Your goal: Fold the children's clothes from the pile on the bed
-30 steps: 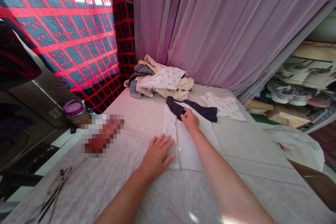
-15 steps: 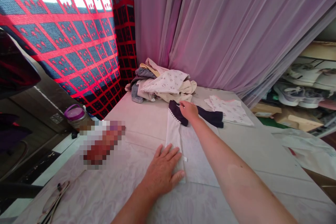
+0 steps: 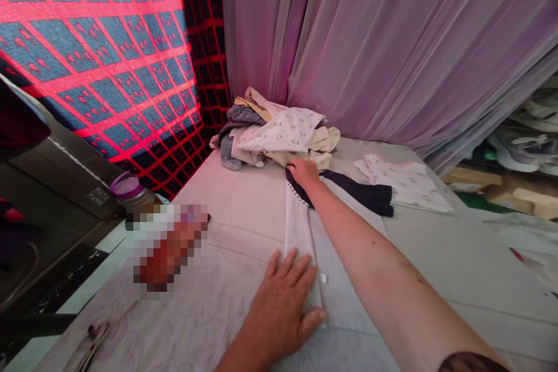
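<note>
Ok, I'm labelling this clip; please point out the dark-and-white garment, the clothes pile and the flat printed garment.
Dark-and-white garment [image 3: 342, 296]: head view, on its white part.
Clothes pile [image 3: 283, 131]: head view, on its printed top.
Flat printed garment [image 3: 405, 183]: head view, middle of its upper surface.

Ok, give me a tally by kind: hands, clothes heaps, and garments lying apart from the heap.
Left hand and right hand: 2
Clothes heap: 1
White-and-dark garment and printed garment: 2
Total: 5

Red-and-dark checked cloth [image 3: 117, 78] left, lilac curtain [image 3: 375, 40] behind; purple-lidded jar [image 3: 129, 188] left; shoes [image 3: 523, 151], cardboard boxes [image 3: 473, 179] right
</note>
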Demonstrator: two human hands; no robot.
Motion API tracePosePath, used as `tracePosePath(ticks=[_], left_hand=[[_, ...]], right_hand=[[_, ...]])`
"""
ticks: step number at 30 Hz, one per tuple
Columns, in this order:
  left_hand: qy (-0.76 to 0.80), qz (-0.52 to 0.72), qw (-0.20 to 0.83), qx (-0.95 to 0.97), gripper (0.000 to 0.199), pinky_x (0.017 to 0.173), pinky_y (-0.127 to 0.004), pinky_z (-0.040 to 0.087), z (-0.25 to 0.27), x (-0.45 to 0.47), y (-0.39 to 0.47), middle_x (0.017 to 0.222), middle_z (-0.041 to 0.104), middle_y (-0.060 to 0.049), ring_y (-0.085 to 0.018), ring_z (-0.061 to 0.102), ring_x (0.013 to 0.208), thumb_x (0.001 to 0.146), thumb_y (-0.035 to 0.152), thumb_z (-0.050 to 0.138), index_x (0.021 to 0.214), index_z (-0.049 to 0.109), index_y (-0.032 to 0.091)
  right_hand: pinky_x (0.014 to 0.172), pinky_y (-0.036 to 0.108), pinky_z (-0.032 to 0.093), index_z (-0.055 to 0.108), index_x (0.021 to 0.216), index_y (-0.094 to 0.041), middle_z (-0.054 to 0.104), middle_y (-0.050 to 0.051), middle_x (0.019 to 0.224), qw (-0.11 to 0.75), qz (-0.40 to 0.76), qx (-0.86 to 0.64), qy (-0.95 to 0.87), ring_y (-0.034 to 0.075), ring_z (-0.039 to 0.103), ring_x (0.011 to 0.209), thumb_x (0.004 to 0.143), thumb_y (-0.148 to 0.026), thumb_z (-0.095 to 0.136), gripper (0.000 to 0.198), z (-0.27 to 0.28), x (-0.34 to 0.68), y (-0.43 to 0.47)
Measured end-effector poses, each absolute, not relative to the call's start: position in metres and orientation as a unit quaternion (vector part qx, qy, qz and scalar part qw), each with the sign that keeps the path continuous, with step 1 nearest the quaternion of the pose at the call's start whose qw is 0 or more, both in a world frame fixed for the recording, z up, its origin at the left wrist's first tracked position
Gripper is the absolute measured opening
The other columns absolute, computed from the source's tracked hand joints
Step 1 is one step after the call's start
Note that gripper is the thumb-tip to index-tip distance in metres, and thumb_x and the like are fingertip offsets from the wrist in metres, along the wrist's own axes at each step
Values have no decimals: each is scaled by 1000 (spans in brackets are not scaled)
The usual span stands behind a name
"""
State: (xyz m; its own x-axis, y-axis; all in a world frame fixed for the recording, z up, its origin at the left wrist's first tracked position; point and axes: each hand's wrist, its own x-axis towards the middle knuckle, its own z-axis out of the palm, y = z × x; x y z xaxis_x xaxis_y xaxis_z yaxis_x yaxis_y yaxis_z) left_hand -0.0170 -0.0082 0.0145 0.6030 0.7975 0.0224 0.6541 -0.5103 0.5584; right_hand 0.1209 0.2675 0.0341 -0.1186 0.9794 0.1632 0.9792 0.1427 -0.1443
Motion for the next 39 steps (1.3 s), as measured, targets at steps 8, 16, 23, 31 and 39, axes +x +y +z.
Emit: tracePosePath(ticks=[8, 16, 23, 31, 39], left_hand=[[445, 219, 269, 826, 45, 118, -50, 22, 1, -19, -1, 147, 45, -2, -21, 30, 142, 96, 27, 37, 140, 43, 27], [441, 227, 261, 828, 44, 116, -50, 24, 0, -19, 2, 145, 48, -4, -23, 30, 141, 93, 28, 45, 137, 47, 26], [447, 140, 208, 859, 50, 117, -53, 18, 10, -12, -3, 151, 40, -3, -27, 24, 143, 92, 50, 47, 137, 47, 27], [445, 151, 203, 859, 50, 116, -52, 18, 4, -13, -3, 151, 39, 0, -26, 25, 143, 93, 53, 42, 137, 45, 29], [447, 160, 192, 859, 48, 116, -51, 19, 3, -13, -4, 149, 42, -2, -26, 27, 142, 92, 47, 46, 137, 46, 29]], right_hand=[[94, 39, 38, 60, 121, -25, 64, 8, 121, 99, 1, -642, -760, 27, 51, 113, 93, -34, 44, 35, 26, 123, 247], [93, 44, 39, 61, 121, -23, 65, 10, 118, 57, 17, -694, -717, 31, 54, 113, 88, -52, 51, 45, 34, 161, 217], [89, 35, 43, 66, 112, -22, 63, 11, 120, 61, 16, -713, -698, 27, 56, 110, 87, -46, 55, 36, 25, 169, 222], [85, 33, 44, 61, 116, -23, 65, 8, 114, 84, 3, -712, -697, 23, 60, 101, 87, -31, 56, 31, 31, 173, 224], [110, 39, 27, 44, 140, -15, 43, 12, 146, 131, -31, -598, -790, 24, 37, 134, 97, -32, 30, 49, 23, 164, 200]])
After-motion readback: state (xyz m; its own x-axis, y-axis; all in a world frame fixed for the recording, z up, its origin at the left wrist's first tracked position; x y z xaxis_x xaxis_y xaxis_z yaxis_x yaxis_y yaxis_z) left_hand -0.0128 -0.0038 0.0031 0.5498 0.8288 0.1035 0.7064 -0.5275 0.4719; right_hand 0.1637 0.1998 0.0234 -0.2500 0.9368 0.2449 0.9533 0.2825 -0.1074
